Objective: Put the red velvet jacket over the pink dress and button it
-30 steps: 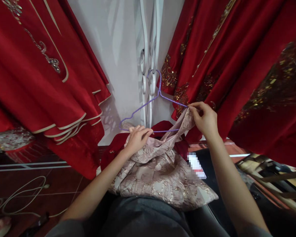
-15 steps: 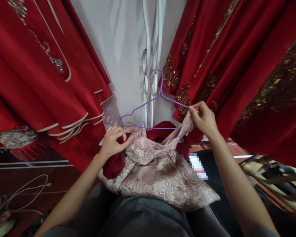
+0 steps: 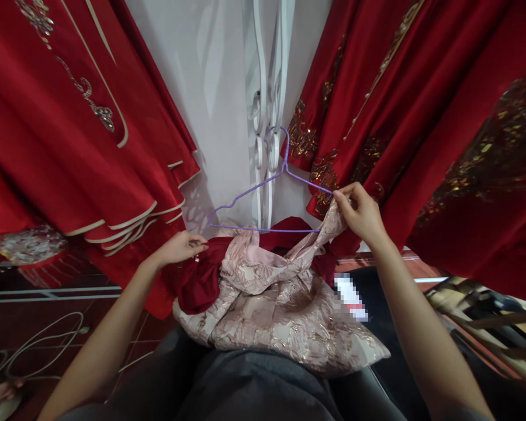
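A pale pink brocade garment with metallic thread lies across my lap. Its shoulder on the right is threaded over the end of a purple hanger. My right hand pinches that shoulder together with the hanger's end. The hanger's left end is bare and sits just above the garment's neckline. Left of the neckline, my left hand is closed on the edge of a dark red cloth, which bunches beside the brocade and also shows behind it. The fingertips of my left hand are partly hidden.
Red embroidered gowns hang on the left and right. Between them stands a white scrollwork frame before a pale wall. A coiled cable lies on the floor at left. Slatted wood stands at lower right.
My left hand has moved left from the brocade's neckline and now pinches the dark red cloth, drawing it outward. The hanger has shifted slightly left. My right hand keeps its hold.
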Available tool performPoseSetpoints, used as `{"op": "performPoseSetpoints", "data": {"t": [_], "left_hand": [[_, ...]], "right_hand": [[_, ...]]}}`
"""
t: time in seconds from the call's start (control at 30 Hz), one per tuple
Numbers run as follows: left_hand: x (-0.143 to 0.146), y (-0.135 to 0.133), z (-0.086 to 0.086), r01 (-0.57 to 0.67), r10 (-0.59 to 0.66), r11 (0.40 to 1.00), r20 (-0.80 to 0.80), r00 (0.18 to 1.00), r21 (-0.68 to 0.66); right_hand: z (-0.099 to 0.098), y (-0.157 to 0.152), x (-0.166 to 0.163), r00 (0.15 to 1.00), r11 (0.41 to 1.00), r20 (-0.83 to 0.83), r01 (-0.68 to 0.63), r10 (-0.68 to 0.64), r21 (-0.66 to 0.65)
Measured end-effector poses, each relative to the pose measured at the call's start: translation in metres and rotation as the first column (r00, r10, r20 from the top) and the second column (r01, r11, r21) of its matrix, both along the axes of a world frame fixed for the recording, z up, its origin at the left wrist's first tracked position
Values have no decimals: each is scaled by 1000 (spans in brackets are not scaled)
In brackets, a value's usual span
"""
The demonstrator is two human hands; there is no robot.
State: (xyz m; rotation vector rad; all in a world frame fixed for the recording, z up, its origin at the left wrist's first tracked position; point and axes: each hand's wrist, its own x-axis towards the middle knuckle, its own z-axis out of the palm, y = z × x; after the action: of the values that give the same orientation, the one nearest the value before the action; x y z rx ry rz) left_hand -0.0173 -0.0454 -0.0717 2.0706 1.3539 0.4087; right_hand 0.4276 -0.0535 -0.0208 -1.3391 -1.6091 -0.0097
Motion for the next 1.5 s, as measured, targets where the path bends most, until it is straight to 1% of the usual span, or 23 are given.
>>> {"op": "performPoseSetpoints", "data": {"t": [0.1,0.2,0.27,0.33,0.4,0.47,0.57,0.63,0.7,0.8,0.83,0.93,0.97,1.0,1.03,1.13,1.17,1.2,1.27,1.3,1.37,1.43,1.5], "left_hand": [[7,-2,3,-11,9,999,26,1000,50],[26,-7,0,44,-59,989,106,993,143],[44,-6,-4,72,-97,975,111,989,211],[63,-2,-10,13,-46,971,129,991,240],[79,4,-14,-52,18,983,186,982,178],[91,10,-16,-59,42,996,232,972,66],[100,15,-18,-68,85,995,284,955,-70],[102,17,-21,-103,150,984,369,917,-145],[102,20,-24,-190,279,957,530,801,-218],[98,24,-28,-333,442,894,705,555,-298],[96,24,-29,-359,469,877,729,499,-319],[81,22,-27,-384,518,844,757,398,-376],[75,20,-26,-381,529,834,772,352,-398],[69,17,-24,-365,535,827,796,282,-427],[63,13,-23,-333,535,823,824,187,-460],[52,1,-20,-198,496,833,855,-149,-517],[51,-3,-19,-175,477,838,849,-226,-517],[50,-6,-19,-172,457,844,849,-264,-508],[52,-11,-19,-182,419,859,862,-287,-478],[53,-12,-18,-188,398,870,874,-280,-456],[56,-11,-14,-213,339,897,911,-233,-388],[57,-7,-8,-283,274,910,952,-137,-303],[59,0,-1,-387,223,901,974,31,-194]], "right_hand": [[0,0,-1,1000,1000,3,-7,7,-1],[-1,0,-1,1000,1000,1,-14,14,-6],[-1,0,-1,1000,1000,-4,-7,7,-10],[-1,-1,-1,1000,1000,-4,-2,2,-8],[-1,-1,-1,1000,1000,-2,-12,12,-4],[-2,-1,0,1000,1000,-2,-28,28,-1],[-3,0,1,999,999,-15,-42,42,-2],[-3,1,1,999,999,-22,-45,45,3],[-4,2,1,999,999,-23,-48,48,6],[-5,2,3,998,998,-24,-56,56,-7],[-5,2,3,998,998,-26,-60,59,-10],[-6,3,5,998,998,-26,-61,61,-3],[-6,3,6,998,998,-24,-58,58,0],[-6,3,6,998,998,-22,-56,56,3],[-6,4,6,998,998,-20,-56,56,6],[-7,5,6,997,998,-17,-70,70,4],[-7,5,5,997,997,-17,-74,74,2],[-7,4,5,997,997,-19,-76,76,0],[-6,4,4,997,997,-21,-72,72,-2],[-6,3,4,998,998,-22,-66,66,-3],[-5,3,4,998,998,-25,-57,57,-13],[-5,3,5,997,997,-33,-68,67,-23],[-5,3,5,995,996,-42,-87,86,-25]]}}
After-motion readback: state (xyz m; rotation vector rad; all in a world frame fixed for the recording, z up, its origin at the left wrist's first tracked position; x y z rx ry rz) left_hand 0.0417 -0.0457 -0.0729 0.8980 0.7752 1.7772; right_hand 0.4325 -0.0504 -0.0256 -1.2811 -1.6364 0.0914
